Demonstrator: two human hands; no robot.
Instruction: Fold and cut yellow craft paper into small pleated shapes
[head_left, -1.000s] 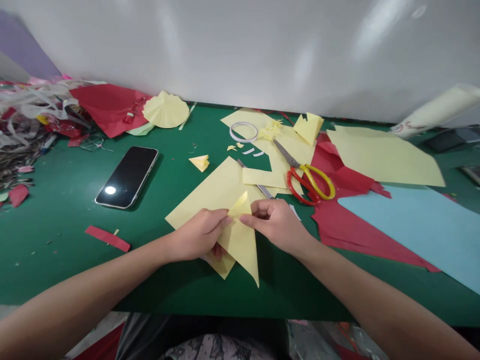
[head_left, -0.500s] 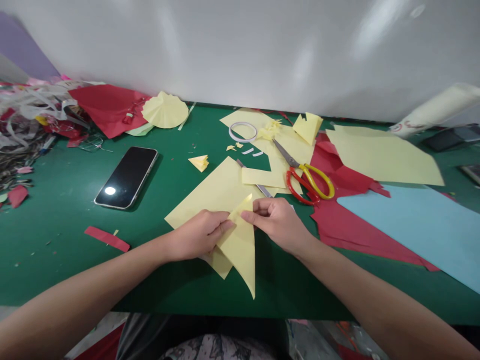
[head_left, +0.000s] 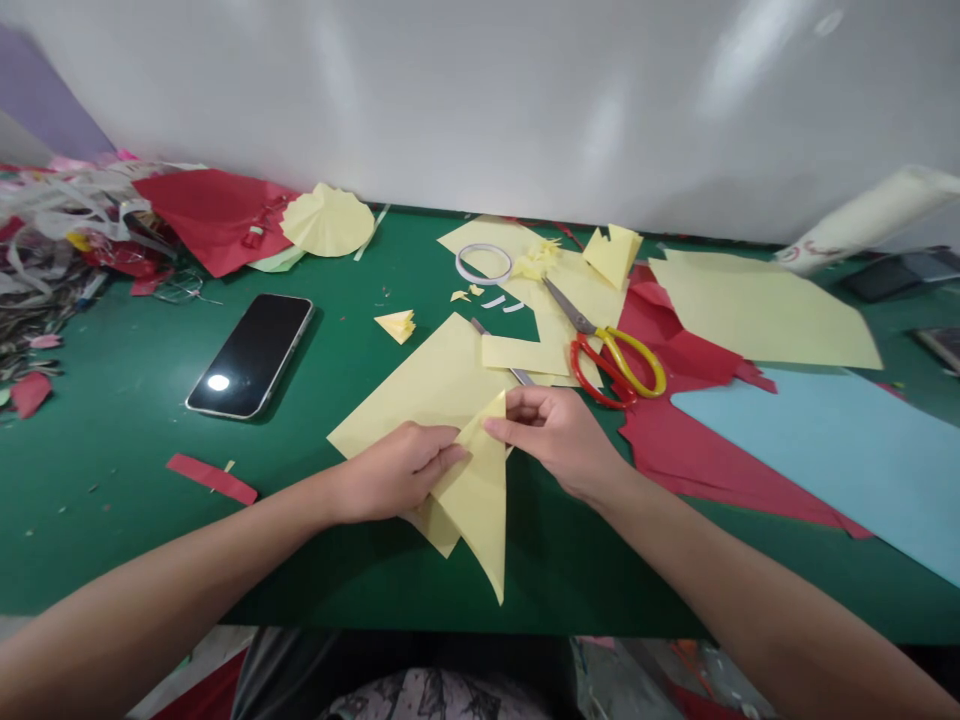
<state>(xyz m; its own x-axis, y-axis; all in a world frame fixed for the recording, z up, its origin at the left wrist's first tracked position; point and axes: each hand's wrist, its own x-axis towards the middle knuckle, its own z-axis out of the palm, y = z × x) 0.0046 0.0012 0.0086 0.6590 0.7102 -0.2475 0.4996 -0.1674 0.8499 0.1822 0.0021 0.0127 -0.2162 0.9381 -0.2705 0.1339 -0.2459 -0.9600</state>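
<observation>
A folded piece of yellow paper (head_left: 480, 490) is held up between both hands, its long point hanging toward the table's front edge. My left hand (head_left: 405, 468) is closed on its left side, thumb on top. At the upper right edge my right hand (head_left: 559, 435) pinches the same paper between thumb and fingers. Under and behind them lies a larger yellow sheet (head_left: 420, 385). Just beyond my right hand rest scissors (head_left: 611, 345) with one red and one yellow handle. A small pleated yellow piece (head_left: 396, 325) lies farther back.
A phone (head_left: 251, 355) and a red paper strip (head_left: 212, 478) lie on the left of the green table (head_left: 135, 540). Behind are a tape roll (head_left: 484, 279) and a pleated yellow disc (head_left: 328, 222). Red paper (head_left: 675, 450) and a blue sheet (head_left: 832, 440) spread rightward.
The folded paper's hanging tip has shifted very slightly left and down. Both hands keep their grip on it, and the things on the table stay where they were.
</observation>
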